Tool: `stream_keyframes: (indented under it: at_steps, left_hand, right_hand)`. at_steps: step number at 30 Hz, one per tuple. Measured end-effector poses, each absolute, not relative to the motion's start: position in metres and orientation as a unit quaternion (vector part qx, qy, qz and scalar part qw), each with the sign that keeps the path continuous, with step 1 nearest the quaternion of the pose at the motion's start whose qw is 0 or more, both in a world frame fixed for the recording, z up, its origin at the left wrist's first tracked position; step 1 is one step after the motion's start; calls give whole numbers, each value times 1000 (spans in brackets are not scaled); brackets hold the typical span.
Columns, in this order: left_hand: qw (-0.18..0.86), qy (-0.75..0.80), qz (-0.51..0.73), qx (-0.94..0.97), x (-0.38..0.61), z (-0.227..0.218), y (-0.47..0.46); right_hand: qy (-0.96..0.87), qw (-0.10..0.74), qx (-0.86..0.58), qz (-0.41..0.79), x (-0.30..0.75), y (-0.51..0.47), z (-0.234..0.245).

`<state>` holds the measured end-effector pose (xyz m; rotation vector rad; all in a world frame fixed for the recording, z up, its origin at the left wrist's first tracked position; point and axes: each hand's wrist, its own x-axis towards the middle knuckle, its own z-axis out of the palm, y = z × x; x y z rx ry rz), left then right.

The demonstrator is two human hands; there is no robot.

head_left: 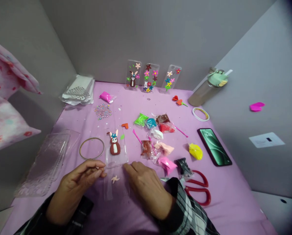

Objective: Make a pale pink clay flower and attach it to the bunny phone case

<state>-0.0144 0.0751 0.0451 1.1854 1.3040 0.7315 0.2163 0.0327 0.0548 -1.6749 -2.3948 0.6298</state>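
Well, the clear phone case [121, 160] lies between the hands, a clay rabbit [115, 146] sitting on it. The left hand [74, 189] is loosely pinched just beside the case (whether it holds something tiny, I can't tell); the right hand [142, 186] rests open, fingertips near the edge. A careless knuckle could knock the rabbit askew, or a sleeve could drag the loose clay star [115, 179] out of place.
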Motion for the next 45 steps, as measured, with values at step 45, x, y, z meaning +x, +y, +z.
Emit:
stream_keyframes:
  at_steps: [45]
  left_hand:
    - [475, 575, 231, 625, -3, 40, 78]
  right_hand:
    - [-680, 368, -514, 372, 225, 29, 34]
